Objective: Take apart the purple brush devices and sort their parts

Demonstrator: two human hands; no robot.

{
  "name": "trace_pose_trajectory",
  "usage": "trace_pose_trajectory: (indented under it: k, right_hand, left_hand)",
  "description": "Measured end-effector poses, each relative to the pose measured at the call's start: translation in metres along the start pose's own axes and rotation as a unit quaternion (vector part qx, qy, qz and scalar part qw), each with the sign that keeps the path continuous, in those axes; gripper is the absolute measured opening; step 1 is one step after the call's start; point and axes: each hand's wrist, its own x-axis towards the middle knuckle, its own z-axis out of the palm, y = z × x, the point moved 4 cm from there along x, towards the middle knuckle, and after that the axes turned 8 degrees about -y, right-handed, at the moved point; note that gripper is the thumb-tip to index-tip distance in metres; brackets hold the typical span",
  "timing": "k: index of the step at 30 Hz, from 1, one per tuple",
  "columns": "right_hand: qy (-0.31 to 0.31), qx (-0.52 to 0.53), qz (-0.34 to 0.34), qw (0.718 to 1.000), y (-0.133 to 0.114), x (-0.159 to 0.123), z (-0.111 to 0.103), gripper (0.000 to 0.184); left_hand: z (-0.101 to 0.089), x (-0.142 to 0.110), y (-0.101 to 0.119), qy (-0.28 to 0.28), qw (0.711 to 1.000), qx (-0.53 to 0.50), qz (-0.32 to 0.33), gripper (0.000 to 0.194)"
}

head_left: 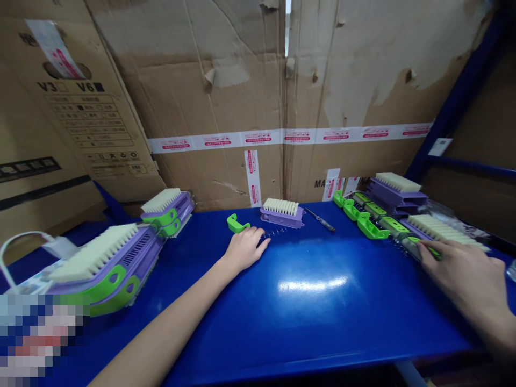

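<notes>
finished brushes (108, 258) stacked at left; left hand (244, 248) loosely curled, empty, beside lone brush (281, 213); right hand (459, 266) pinches green clip (427, 248); unfitted parts remain.

Glossy blue table (306, 301), torn cardboard (226, 80)

Small factory assy bench, blue worktable (314, 322), taped cartons (226, 97) behind, rows of brushes (121, 252)

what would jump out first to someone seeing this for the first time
The glossy blue table fills the middle, ringed by purple brushes with cream bristles: finished brushes with green handles stacked at the left edge, a lone purple brush at the back centre. The left hand rests beside that brush and a loose green handle, while the right hand touches a row of brushes and green parts at the right.
</notes>
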Motion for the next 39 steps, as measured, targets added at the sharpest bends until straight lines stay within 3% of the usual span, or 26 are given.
trace_pose_trajectory:
  k: [9, 15, 20, 23, 28, 34, 39]
  right_hand:
    - [-0.020, -0.010, 0.007, 1.000, 0.000, 0.007, 0.004, 0.038]
    - [-0.025, -0.023, -0.002, 0.999, -0.003, 0.007, 0.001, 0.042]
    - [0.060, 0.042, -0.036, 0.997, -0.015, 0.017, -0.012, 0.043]
    - [0.092, 0.135, -0.102, 0.981, -0.037, 0.030, -0.023, 0.037]
    - [0.069, 0.205, -0.234, 0.948, -0.101, 0.045, -0.040, 0.029]
    - [0.006, 0.227, -0.392, 0.892, -0.189, 0.029, -0.053, 0.030]
    - [-0.011, 0.260, -0.455, 0.852, -0.225, 0.012, -0.062, 0.041]
  left_hand:
    - [0.002, 0.000, -0.001, 0.025, 1.000, 0.004, 0.012, 0.027]
    - [0.001, 0.000, 0.000, 0.009, 1.000, 0.006, 0.005, 0.029]
    - [0.000, 0.000, 0.000, 0.022, 1.000, -0.005, 0.007, 0.027]
    - [0.001, -0.001, -0.001, 0.025, 1.000, -0.005, 0.007, 0.027]
    - [0.001, -0.001, -0.001, 0.040, 0.999, -0.005, 0.018, 0.025]
    - [-0.002, -0.003, 0.002, 0.059, 0.997, -0.003, 0.050, 0.028]
    - [-0.009, -0.007, 0.013, 0.086, 0.986, 0.043, 0.136, 0.032]
